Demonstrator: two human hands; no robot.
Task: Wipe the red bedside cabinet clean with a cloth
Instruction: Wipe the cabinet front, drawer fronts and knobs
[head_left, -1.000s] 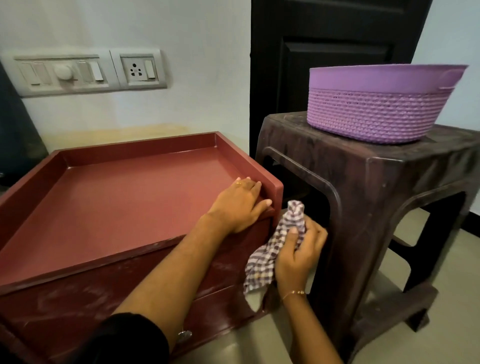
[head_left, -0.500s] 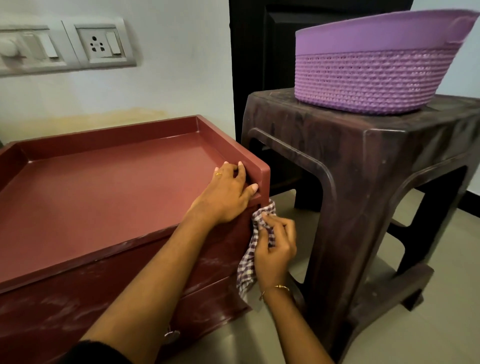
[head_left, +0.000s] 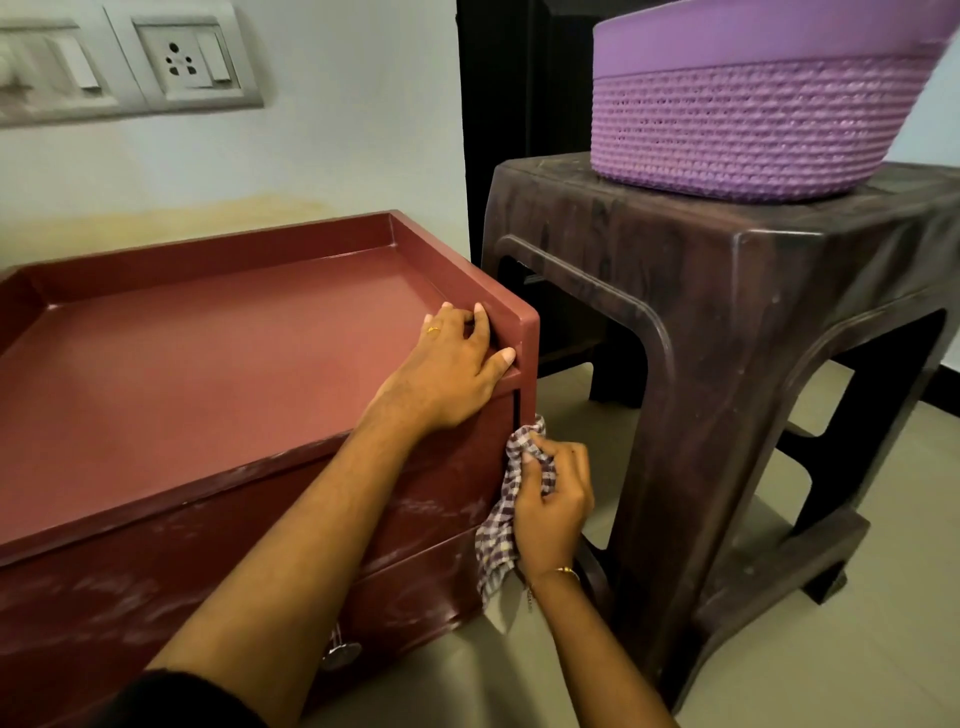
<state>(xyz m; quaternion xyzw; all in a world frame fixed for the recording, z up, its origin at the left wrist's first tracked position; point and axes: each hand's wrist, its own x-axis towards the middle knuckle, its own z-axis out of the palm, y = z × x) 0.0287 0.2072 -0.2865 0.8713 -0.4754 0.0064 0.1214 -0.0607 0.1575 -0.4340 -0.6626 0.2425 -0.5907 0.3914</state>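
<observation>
The red bedside cabinet (head_left: 218, 364) stands at nine o'clock from a dark brown plastic stool (head_left: 753, 322) bearing a purple basket (head_left: 753, 124). The left hand (head_left: 457, 374) rests on the cabinet's near right corner, fingers spread against the raised rim. The right hand (head_left: 553, 499), fingers curled, grips a checked cloth (head_left: 498, 540) against the cabinet's right front edge.

Probably a home bedroom: red bedside cabinet (head_left: 218, 358), plastic stool (head_left: 779, 322), laundry-style basket (head_left: 753, 119), wall socket (head_left: 182, 57).
</observation>
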